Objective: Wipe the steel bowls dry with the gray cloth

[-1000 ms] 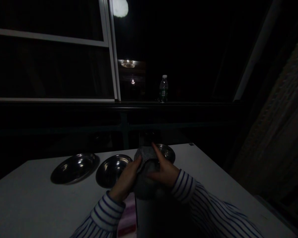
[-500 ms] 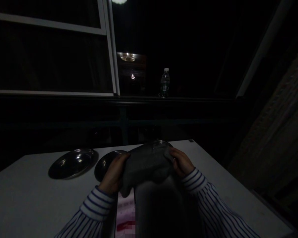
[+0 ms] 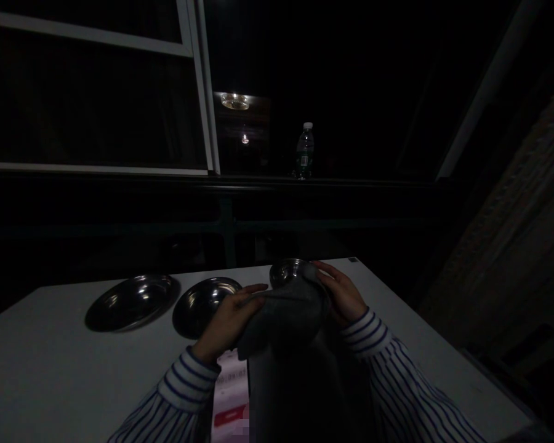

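A dark grey cloth [image 3: 286, 317] hangs between my two hands above the near middle of the table. My left hand [image 3: 231, 319] pinches its left edge between thumb and fingers. On the other side, my right hand [image 3: 339, 292] grips the cloth's upper right corner, its fingertips partly hidden by the fabric. Behind the cloth stands a small metal bowl [image 3: 281, 269], partly covered from view. A medium metal bowl [image 3: 200, 301] sits just beyond my left hand. Below the cloth lies a lit phone [image 3: 228, 387] with a timer on its screen.
A larger metal bowl [image 3: 129, 303] stands on the left of the white table [image 3: 50, 369]. A plastic bottle [image 3: 305, 151] with a white cap is on the window ledge beyond. A patterned curtain [image 3: 512, 227] hangs on the right. The room is dark.
The cloth has been drawn narrower and bunched, with my left hand moved right and turned over its edge. More of the small and medium bowls shows now.
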`<state>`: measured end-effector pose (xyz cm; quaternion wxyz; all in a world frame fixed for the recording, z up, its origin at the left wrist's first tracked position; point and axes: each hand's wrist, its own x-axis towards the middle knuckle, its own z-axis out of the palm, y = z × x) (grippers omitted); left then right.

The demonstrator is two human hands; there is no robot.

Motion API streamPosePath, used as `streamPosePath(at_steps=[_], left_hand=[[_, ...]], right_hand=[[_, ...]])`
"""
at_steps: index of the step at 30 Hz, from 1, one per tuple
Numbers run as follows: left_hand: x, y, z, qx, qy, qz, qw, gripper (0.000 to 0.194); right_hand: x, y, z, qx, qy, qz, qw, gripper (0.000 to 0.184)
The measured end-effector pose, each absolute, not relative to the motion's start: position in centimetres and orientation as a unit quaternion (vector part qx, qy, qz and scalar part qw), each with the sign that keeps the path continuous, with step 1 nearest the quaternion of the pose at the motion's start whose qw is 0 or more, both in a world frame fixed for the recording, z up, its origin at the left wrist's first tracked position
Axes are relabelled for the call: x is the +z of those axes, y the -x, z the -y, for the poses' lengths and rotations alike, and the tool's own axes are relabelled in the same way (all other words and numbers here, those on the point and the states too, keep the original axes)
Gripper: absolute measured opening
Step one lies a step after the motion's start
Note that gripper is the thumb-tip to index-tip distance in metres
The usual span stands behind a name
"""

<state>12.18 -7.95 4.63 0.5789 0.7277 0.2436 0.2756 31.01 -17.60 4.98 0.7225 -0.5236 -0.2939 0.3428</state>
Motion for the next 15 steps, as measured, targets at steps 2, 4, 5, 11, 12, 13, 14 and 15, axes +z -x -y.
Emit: streamPosePath(at_steps=[2, 4, 5, 11, 12, 13, 14, 15], left_hand=[[4.6, -12.5, 8.2, 0.288, -0.652, -0.261, 0.651, 0.027], [4.5, -12.7, 8.5, 0.329, -0.59, -0.288, 0.679, 0.027], [4.5, -12.9, 8.7, 0.353, -0.569, -0.296, 0.682, 0.027], [4.2, -14.4, 9.7, 0.408, -0.538, -0.281, 0.682, 0.025], [4.1, -14.7, 9.8, 0.403, -0.551, -0.28, 0.675, 0.025], [4.0, -14.9, 9.8, 0.393, -0.572, -0.285, 0.661, 0.025], [3.9, -15.0, 9.8, 0.383, -0.599, -0.294, 0.639, 0.026], [3.7, -15.0, 9.7, 0.381, -0.63, -0.304, 0.604, 0.026]], right_hand=[[4.3, -31.0, 17.5, 0.295, 0.582, 0.331, 0.682, 0.042], [3.5, -30.9, 17.6, 0.208, 0.638, 0.387, 0.632, 0.041], [3.1, -30.7, 17.7, 0.155, 0.658, 0.408, 0.614, 0.042], [0.7, -27.0, 17.8, 0.147, 0.568, 0.534, 0.609, 0.072], [0.4, -26.4, 17.6, 0.18, 0.543, 0.545, 0.614, 0.076], [0.1, -26.0, 17.3, 0.209, 0.527, 0.542, 0.62, 0.077], [-0.1, -25.7, 17.1, 0.233, 0.521, 0.53, 0.627, 0.073], [-0.3, -25.7, 16.9, 0.25, 0.525, 0.514, 0.631, 0.067]])
